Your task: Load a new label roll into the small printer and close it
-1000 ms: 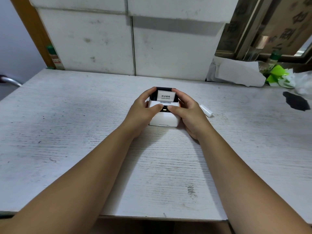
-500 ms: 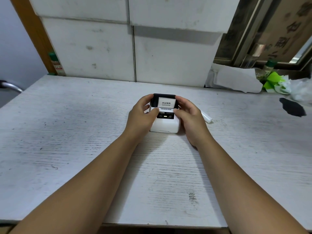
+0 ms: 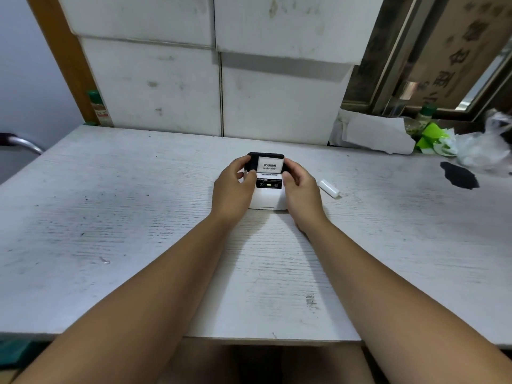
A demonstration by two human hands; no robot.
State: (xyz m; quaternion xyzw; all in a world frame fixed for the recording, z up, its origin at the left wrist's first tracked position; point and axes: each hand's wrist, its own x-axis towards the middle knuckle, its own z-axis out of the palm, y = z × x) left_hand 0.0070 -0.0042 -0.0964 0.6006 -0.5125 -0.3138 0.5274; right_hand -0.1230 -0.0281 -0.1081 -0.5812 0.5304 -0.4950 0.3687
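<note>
A small white printer (image 3: 267, 197) with a black top sits on the white table (image 3: 110, 217), just beyond its middle. A white label (image 3: 269, 165) reading "welcome" sticks up from its top slot, and a yellow light glows on its black front panel. My left hand (image 3: 232, 189) grips the printer's left side, fingers on the black lid. My right hand (image 3: 300, 189) holds the right side, thumb near the panel. The label roll itself is hidden inside.
A small white cylinder (image 3: 329, 188) lies on the table just right of my right hand. White boxes (image 3: 194, 87) stand along the back. Crumpled paper (image 3: 374, 134), green scraps, a plastic bag and a dark patch (image 3: 458, 176) fill the back right.
My thumbs have come off the printer's front panel and moved out to its sides, uncovering the lit panel. The printer stays in place; the view has tilted slightly.
</note>
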